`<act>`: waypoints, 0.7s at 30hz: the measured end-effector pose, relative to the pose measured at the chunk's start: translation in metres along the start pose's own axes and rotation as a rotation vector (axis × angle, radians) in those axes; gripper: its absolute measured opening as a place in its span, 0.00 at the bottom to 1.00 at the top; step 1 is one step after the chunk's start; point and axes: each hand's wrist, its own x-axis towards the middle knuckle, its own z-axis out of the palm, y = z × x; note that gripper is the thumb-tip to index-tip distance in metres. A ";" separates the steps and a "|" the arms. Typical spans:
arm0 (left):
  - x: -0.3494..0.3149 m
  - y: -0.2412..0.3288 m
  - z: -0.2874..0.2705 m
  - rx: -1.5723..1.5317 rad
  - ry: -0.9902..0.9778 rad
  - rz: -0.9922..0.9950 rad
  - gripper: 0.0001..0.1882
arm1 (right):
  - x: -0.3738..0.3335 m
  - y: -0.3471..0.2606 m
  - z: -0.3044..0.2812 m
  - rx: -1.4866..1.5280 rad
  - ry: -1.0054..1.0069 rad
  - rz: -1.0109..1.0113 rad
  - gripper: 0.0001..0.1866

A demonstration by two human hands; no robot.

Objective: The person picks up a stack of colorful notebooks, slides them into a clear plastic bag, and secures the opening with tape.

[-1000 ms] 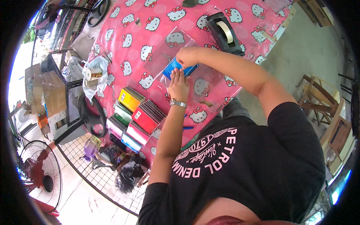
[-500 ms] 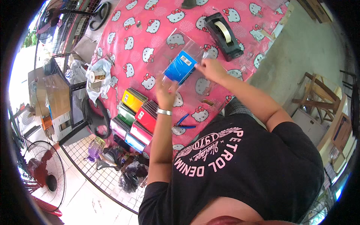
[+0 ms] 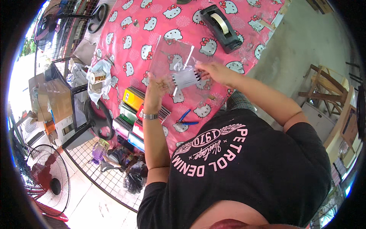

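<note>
A small spiral notebook [image 3: 186, 78] is tilted up between my hands, showing white page edges and black rings at both ends. Clear plastic [image 3: 171, 53] surrounds it and spreads beyond it over the table. My right hand [image 3: 215, 73] pinches the notebook's right end through the plastic. At the left end, my left hand [image 3: 157, 91] has its fingers bent around the clear plastic, partly seen through it. Beside my left wrist stand stacked spiral notebooks [image 3: 133, 100] with yellow, green, red, pink and blue covers. Blue-handled pliers or cutters [image 3: 187, 121] lie right of that stack.
A black tape dispenser [image 3: 221, 27] sits on the pink patterned tablecloth [image 3: 133, 34], beyond my right hand. At the table's left edge is a white plastic bag [image 3: 100, 86] with a tape roll. A standing fan [image 3: 49, 183] and wire grid [image 3: 103, 179] are at lower left.
The notebook has gone from lying flat, blue cover up, to tilted with its page edges showing. My left hand has shifted left, and the plastic has turned with the notebook.
</note>
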 end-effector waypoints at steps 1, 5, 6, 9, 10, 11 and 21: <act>0.003 -0.007 -0.003 -0.016 -0.023 0.050 0.38 | 0.009 0.015 -0.006 0.125 0.055 -0.036 0.29; 0.015 -0.027 0.001 -0.194 -0.152 0.213 0.29 | 0.017 0.031 -0.028 -0.080 0.014 -0.230 0.24; 0.017 -0.028 0.006 -0.261 -0.194 0.245 0.27 | 0.024 0.031 -0.030 -0.311 0.013 -0.325 0.23; 0.040 -0.040 0.008 -0.145 -0.322 0.169 0.22 | 0.043 0.030 -0.028 -0.634 -0.046 -0.459 0.23; 0.043 -0.039 0.006 -0.126 -0.317 0.118 0.22 | 0.048 0.029 -0.027 -0.680 -0.072 -0.479 0.24; 0.045 -0.037 0.003 -0.106 -0.313 0.067 0.22 | 0.051 0.028 -0.027 -0.669 -0.053 -0.480 0.24; 0.020 -0.010 0.048 1.051 0.192 0.491 0.18 | 0.064 0.019 -0.009 -0.738 0.074 -0.603 0.11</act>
